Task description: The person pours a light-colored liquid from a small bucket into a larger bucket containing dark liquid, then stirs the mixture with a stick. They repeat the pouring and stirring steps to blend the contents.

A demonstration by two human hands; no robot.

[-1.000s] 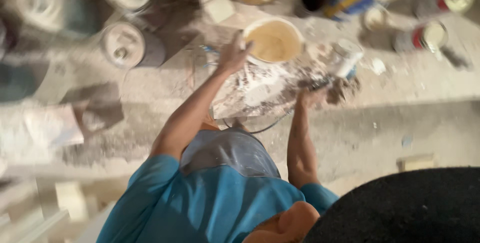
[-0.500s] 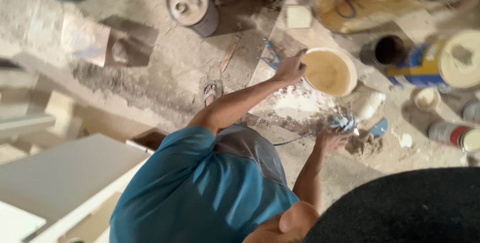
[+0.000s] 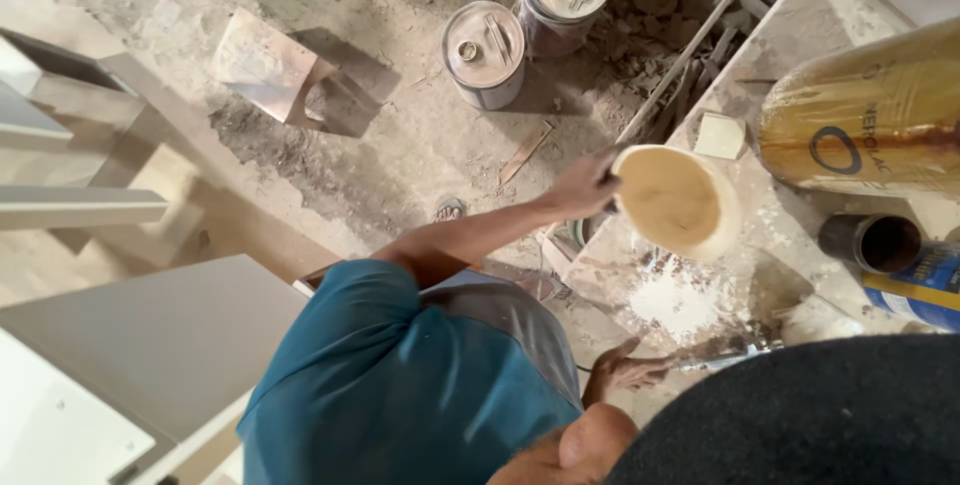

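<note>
Dusty workshop floor, seen from above: left hand (image 3: 585, 185) gripped rim of cream tub (image 3: 677, 200) beside white powder pile (image 3: 680, 300), likely light, rigid, best held rimwise; right hand (image 3: 620, 370) loosely spread below pile.

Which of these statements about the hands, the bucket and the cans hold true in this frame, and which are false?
1. The left hand grips the rim of the white bucket. True.
2. The bucket is empty. False: it holds a tan, creamy liquid.
3. The right hand holds the bucket too. False: it is apart from it, open-fingered beside a slim metal tool, low near the white powder.
4. Two lidded round cans stand on the dusty floor. True.
5. The sleeve on the left arm is red. False: it is teal blue.
</note>
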